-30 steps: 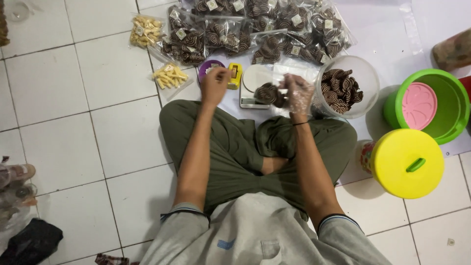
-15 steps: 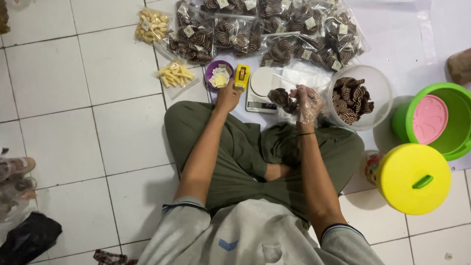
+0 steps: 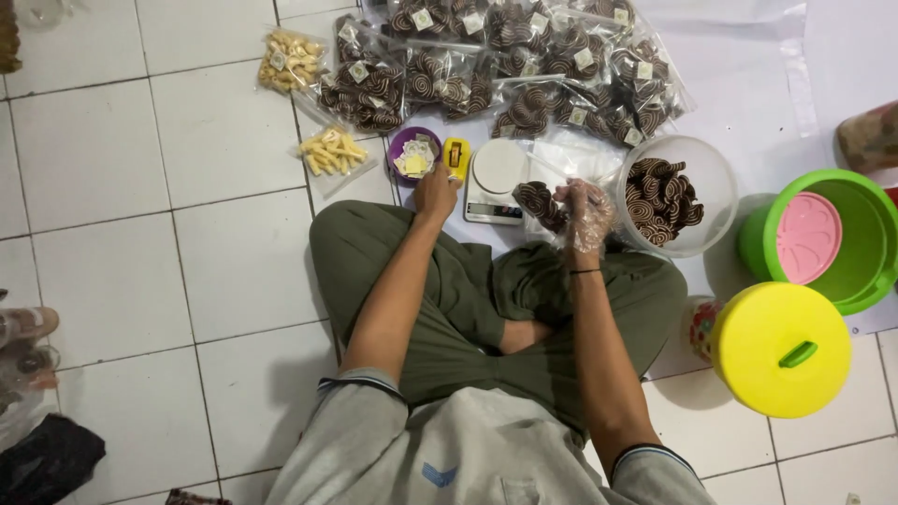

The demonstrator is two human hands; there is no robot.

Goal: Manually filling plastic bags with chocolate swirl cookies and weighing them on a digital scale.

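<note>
I sit cross-legged on a white tiled floor. My right hand (image 3: 584, 211), in a thin clear plastic glove, pinches the top of a clear bag of brown spiral cookies (image 3: 538, 202) beside a small white kitchen scale (image 3: 496, 178). My left hand (image 3: 437, 192) reaches forward, fingers curled, next to a yellow stapler-like tool (image 3: 456, 158) and a small purple bowl of little labels (image 3: 413, 154); whether it holds anything cannot be told. A clear round tub of spiral cookies (image 3: 666, 194) stands just right of the gloved hand.
Several sealed bags of spiral cookies (image 3: 524, 56) lie at the back, with two bags of yellow snacks (image 3: 329, 151) to the left. A green bucket with a pink insert (image 3: 823, 238) and a yellow lid (image 3: 779, 348) stand right. Sandals (image 3: 28, 327) lie at left.
My left hand has moved from above the purple bowl down to beside the yellow tool. The right hand keeps holding the cookie bag by the scale.
</note>
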